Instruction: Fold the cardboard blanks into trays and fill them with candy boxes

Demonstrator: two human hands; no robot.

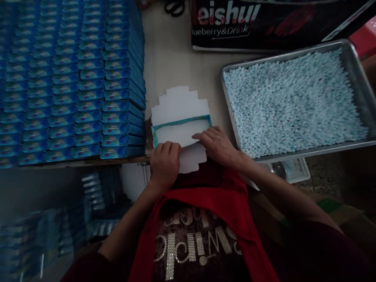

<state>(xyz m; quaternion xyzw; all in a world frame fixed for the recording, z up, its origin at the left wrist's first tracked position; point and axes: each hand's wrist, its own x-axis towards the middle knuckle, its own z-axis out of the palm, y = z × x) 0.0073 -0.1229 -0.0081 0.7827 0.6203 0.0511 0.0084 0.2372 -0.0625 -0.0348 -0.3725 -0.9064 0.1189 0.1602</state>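
Observation:
An open carton (182,135) with a blue-green rim and a white inside lies at the table's front edge, its stepped white flaps spread at the back and front. My left hand (165,162) is closed on its front left corner, fingers curled over the edge. My right hand (219,145) rests at the right side of the carton, the index finger stretched over the white interior and the fingers apart. Whether the right thumb pinches the carton's edge is hidden.
Stacks of blue boxes (117,94) fill the table's left side. To the right, a metal tray (225,88) holds many small pale-blue pieces (293,102). Behind stand a black printed box (264,23) and dark scissors (174,8). A white basket (302,170) sits below the tray.

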